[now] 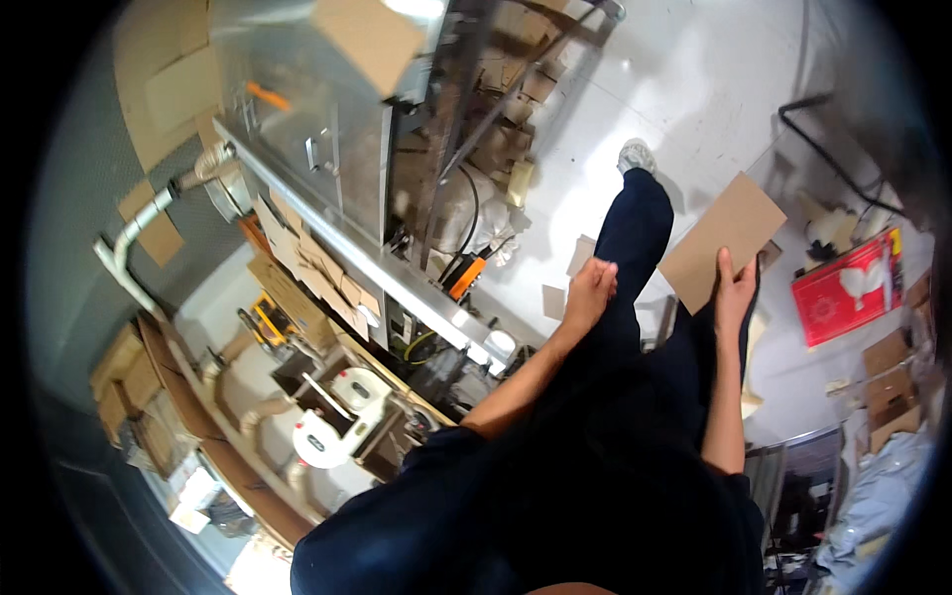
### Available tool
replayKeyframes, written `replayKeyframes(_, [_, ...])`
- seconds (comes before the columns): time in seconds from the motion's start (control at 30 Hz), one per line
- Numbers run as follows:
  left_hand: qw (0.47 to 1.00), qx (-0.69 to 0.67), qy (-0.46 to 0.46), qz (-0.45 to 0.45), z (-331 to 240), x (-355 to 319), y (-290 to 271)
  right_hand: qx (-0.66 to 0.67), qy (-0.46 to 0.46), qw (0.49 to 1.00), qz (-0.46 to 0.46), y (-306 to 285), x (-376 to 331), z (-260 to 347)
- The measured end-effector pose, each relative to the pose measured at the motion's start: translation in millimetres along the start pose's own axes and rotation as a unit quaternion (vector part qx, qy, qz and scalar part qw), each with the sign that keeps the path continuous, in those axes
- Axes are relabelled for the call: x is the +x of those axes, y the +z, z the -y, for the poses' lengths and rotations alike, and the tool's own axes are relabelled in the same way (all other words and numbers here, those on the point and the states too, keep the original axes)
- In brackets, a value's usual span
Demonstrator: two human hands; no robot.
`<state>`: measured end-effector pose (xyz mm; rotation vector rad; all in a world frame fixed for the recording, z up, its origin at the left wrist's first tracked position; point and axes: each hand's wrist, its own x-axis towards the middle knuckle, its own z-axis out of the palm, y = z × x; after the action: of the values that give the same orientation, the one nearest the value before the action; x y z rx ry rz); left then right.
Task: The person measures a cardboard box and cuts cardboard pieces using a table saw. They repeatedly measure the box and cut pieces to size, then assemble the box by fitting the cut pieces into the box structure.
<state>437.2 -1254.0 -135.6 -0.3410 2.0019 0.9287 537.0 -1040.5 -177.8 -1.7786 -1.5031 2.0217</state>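
A flat, rectangular brown cardboard sheet (722,241) is pinched at its lower edge by my right hand (734,290), thumb lying on top. The sheet tilts out in front of my right leg. My left hand (592,292) hangs over my left thigh, its fingers curled in, and I see nothing held in it. One leg in dark trousers reaches forward, ending in a light shoe (636,156) on the pale floor.
At left runs a metal-edged workbench (347,253) with cardboard pieces below. White-lidded machinery (337,421) and pipes stand nearer. A red box (843,293) lies on the right, near a black metal frame (833,149). Cardboard scraps (583,256) lie on the floor.
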Motion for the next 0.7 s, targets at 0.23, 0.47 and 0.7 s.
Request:
replayKeyframes(0.23, [0.996,0.023,-0.064,-0.064,60,24,43,-0.098,0.089,0.990,0.050,-66,2,-74])
replayKeyframes(0.47, [0.993,0.042,-0.045,-0.098,63,42,73,-0.173,0.182,0.961,0.118,-82,12,-71])
replayKeyframes(0.7, [0.992,-0.018,0.076,-0.097,23,70,83,-0.023,0.149,0.989,-0.010,-84,28,-53])
